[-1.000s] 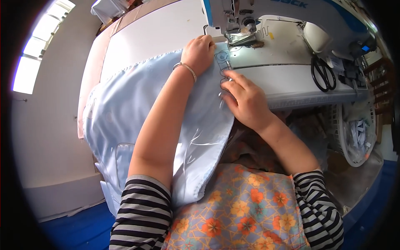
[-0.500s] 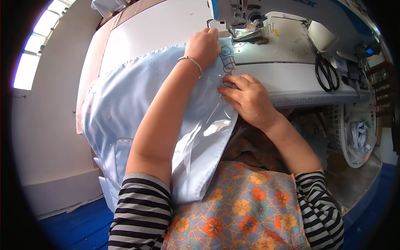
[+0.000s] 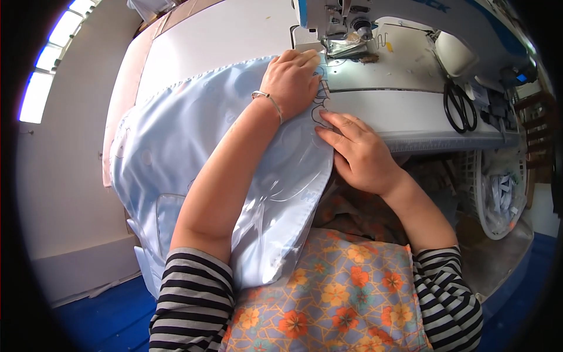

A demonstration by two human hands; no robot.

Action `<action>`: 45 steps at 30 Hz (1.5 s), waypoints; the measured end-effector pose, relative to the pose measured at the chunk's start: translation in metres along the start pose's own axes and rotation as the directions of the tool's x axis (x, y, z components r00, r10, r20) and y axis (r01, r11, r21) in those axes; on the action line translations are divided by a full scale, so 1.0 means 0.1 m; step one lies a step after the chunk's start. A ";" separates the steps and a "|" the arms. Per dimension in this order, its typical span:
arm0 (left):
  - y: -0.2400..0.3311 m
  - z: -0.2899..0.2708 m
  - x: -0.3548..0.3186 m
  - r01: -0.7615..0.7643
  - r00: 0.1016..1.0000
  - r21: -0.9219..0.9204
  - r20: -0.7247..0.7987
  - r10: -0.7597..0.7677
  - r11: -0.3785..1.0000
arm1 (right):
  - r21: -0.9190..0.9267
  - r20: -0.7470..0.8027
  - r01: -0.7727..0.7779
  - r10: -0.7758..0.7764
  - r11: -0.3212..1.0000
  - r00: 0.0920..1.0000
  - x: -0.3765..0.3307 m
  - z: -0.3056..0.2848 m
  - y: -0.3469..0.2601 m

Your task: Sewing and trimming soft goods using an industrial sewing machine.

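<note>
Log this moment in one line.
left hand: on shiny pale blue fabric | right hand: fingertips at fabric's right edge | black scissors: on white tabletop | grey and blue sewing machine: ahead

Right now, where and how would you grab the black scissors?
I'd take the black scissors by the rounded ends of the handle loops, coming from the front table edge with the right hand, the nearer of the hands. Those ends face that edge with space around them; the other end sits close to the sewing machine. Blades aren't clearly visible.

Sewing machine (image 3: pixel 463 22) cropped above, window (image 3: pixel 36 97) cropped; cloth (image 3: pixel 199 129) partly hidden
</note>
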State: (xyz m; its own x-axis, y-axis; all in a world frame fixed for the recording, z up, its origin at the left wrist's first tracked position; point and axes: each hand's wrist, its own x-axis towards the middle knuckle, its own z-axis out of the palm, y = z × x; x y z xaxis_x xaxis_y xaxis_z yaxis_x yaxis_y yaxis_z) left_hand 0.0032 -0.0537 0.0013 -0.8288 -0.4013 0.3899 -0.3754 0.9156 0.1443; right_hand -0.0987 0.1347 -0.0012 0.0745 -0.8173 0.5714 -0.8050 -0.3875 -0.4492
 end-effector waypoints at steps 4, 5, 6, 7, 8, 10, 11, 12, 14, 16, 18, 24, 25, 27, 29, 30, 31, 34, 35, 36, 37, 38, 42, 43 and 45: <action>0.02 -0.01 0.02 0.001 1.000 -0.016 0.006 -0.001 1.000 | -0.150 -0.064 0.057 -0.068 0.987 0.996 0.01 0.11 0.03; 0.03 0.00 0.02 0.008 1.000 -0.010 0.026 -0.007 1.000 | -0.153 -0.078 0.078 -0.091 0.985 0.993 0.00 0.11 0.03; 0.06 0.00 0.01 -0.023 0.999 0.004 -0.033 0.024 1.000 | -0.169 -0.088 0.071 -0.086 0.983 0.992 -0.03 0.10 0.02; 0.08 0.01 0.00 -0.036 0.999 0.018 -0.031 0.036 0.999 | -0.181 -0.128 0.084 -0.109 0.980 0.986 -0.05 0.09 0.01; 0.10 0.01 0.00 -0.049 0.994 0.024 -0.097 0.051 0.999 | -0.184 -0.097 0.071 -0.090 0.980 0.991 -0.07 0.07 0.00; 0.14 0.02 -0.01 -0.064 0.996 0.003 -0.065 0.064 0.998 | -0.179 -0.103 0.056 -0.075 0.982 0.992 -0.10 0.04 0.00; 0.15 0.02 0.00 -0.072 0.994 0.020 -0.078 0.073 0.997 | -0.176 -0.101 0.055 -0.074 0.983 0.992 -0.11 0.03 0.00; 0.15 0.02 0.01 -0.068 0.995 0.021 -0.077 0.069 0.997 | -0.176 -0.099 0.058 -0.076 0.983 0.992 -0.11 0.02 0.00; 0.16 0.02 0.03 -0.069 0.995 0.019 -0.071 0.070 0.997 | -0.172 -0.102 0.064 -0.083 0.983 0.991 -0.10 0.01 0.02; 0.17 0.01 0.06 -0.041 0.999 -0.012 -0.031 0.041 0.999 | -0.158 -0.106 0.055 -0.072 0.986 0.992 -0.09 0.01 0.04; 0.19 0.01 0.09 -0.018 1.000 -0.046 0.019 0.019 0.999 | -0.145 -0.113 0.041 -0.058 0.989 0.992 -0.08 0.00 0.06; 0.23 0.06 0.13 -0.043 0.996 -0.020 -0.080 0.041 0.999 | -0.135 -0.099 0.028 -0.042 0.990 0.994 -0.08 -0.03 0.11; 0.23 0.07 0.13 -0.016 0.997 -0.023 -0.079 0.014 1.000 | -0.132 -0.092 0.030 -0.042 0.991 0.995 -0.07 -0.04 0.13; 0.21 0.09 0.15 0.010 0.997 -0.028 -0.080 -0.012 1.000 | -0.130 -0.083 0.031 -0.042 0.991 0.996 -0.04 -0.05 0.17; 0.18 0.08 0.19 0.050 0.997 -0.054 -0.050 -0.053 0.997 | -0.088 -0.073 0.018 -0.024 0.996 0.997 0.02 -0.06 0.24; 0.17 0.08 0.21 0.075 0.996 -0.060 -0.052 -0.078 0.995 | -0.092 -0.067 0.030 -0.036 0.995 0.997 0.04 -0.06 0.26; 0.15 0.06 0.24 0.095 0.995 -0.080 -0.017 -0.096 0.992 | -0.093 -0.065 0.023 -0.029 0.995 0.997 0.07 -0.06 0.29; 0.14 0.02 0.24 0.151 0.987 -0.115 0.076 -0.143 0.982 | -0.099 -0.060 0.017 -0.023 0.995 0.998 0.13 -0.07 0.33; 0.15 0.02 0.22 0.170 0.983 -0.149 0.091 -0.158 0.974 | -0.111 -0.072 0.012 -0.020 0.994 0.997 0.14 -0.07 0.33; 0.16 0.02 0.19 0.183 0.977 -0.132 0.134 -0.165 0.974 | -0.111 -0.058 0.016 -0.023 0.994 0.998 0.13 -0.09 0.32; 0.19 0.03 0.12 0.130 0.991 -0.110 0.048 -0.125 0.985 | -0.090 -0.076 -0.057 0.050 0.994 0.996 0.11 -0.10 0.28; 0.22 0.04 0.07 0.103 0.995 -0.063 0.017 -0.102 0.993 | -0.073 -0.086 -0.138 0.131 0.988 0.988 0.09 -0.11 0.24; 0.18 0.05 0.03 0.111 0.994 -0.083 0.033 -0.108 0.990 | 0.001 -0.124 -0.180 0.179 0.984 0.976 -0.07 -0.22 -0.04; 0.16 0.04 0.05 0.102 0.993 -0.101 0.061 -0.096 0.990 | 0.008 -0.100 -0.072 0.072 0.997 0.992 -0.09 -0.23 -0.12; 0.16 0.02 0.06 0.093 0.993 -0.115 0.089 -0.083 0.989 | -0.018 -0.106 0.091 -0.092 0.996 0.990 -0.10 -0.23 -0.26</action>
State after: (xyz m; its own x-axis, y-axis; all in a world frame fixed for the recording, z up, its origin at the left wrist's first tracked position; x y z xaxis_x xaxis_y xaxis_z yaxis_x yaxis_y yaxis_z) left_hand -0.0086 -0.0412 0.0043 -0.8283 -0.4767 0.2944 -0.4005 0.8712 0.2837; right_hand -0.0922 0.1632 0.0206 0.0852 -0.7283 0.6800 -0.8052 -0.4523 -0.3835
